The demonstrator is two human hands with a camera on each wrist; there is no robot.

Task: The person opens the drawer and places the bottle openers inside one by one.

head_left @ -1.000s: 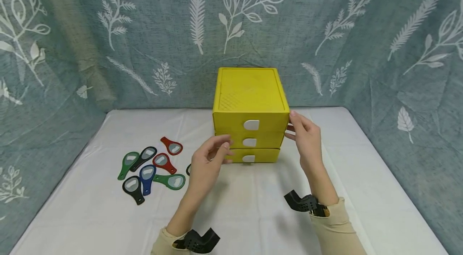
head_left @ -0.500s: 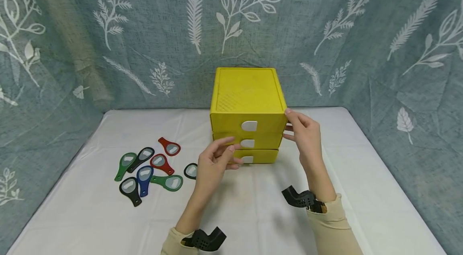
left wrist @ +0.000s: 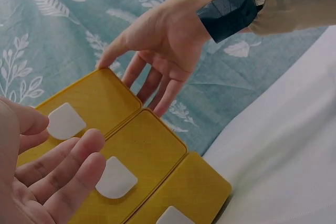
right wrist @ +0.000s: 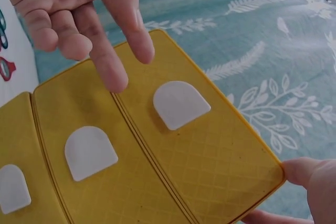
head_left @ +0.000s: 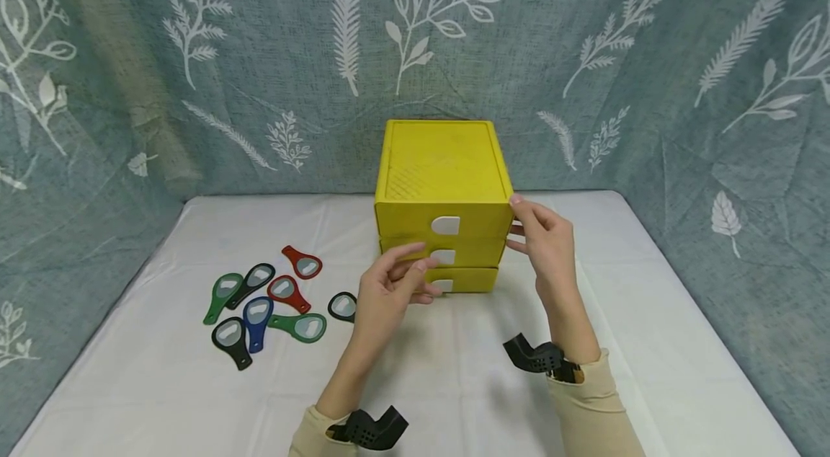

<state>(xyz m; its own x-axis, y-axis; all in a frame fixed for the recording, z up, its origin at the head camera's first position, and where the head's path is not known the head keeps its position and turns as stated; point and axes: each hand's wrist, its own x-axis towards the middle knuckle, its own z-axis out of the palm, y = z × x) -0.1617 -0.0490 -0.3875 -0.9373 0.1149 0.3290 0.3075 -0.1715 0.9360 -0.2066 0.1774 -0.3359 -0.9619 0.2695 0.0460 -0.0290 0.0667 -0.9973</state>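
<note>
Standing upright toward the far side of the white-clothed table [head_left: 648, 356], roughly mid-width, the yellow 3-drawer cabinet [head_left: 444, 203] faces near, all 3 drawers apparently closed. White pulls: top tab [head_left: 445, 225] in full view; middle tab [head_left: 443, 256] & bottom tab [head_left: 444, 285] partly behind fingers in the head view.

R hand [head_left: 547, 241] is at the cabinet's near R edge: thumb on the top R corner, other fingers spread apart down along the R side, not clamped; can't tell if every fingertip touches. L hand [head_left: 387, 291] is in front of the drawers, a bit L of the tabs, fingers loosely bent & apart from the thumb, nothing btwn them; contact w/ the drawer fronts unclear.

Step in hand, prob.: steadying the cabinet w/ R while L lines up on a drawer; which one, can't say. Next move likely calls for L fingertips to get a hold on one tab & draw it straight toward near, R bracing.

Further out, near L: loose group of paddle-shaped bottle openers [head_left: 257, 336], 2 red, 2 green, 1 blue, 3 black; R-most black opener [head_left: 341, 306] partly hidden by L hand. Far side: blue-green curtain [head_left: 583, 3] w/ white leaf prints.
</note>
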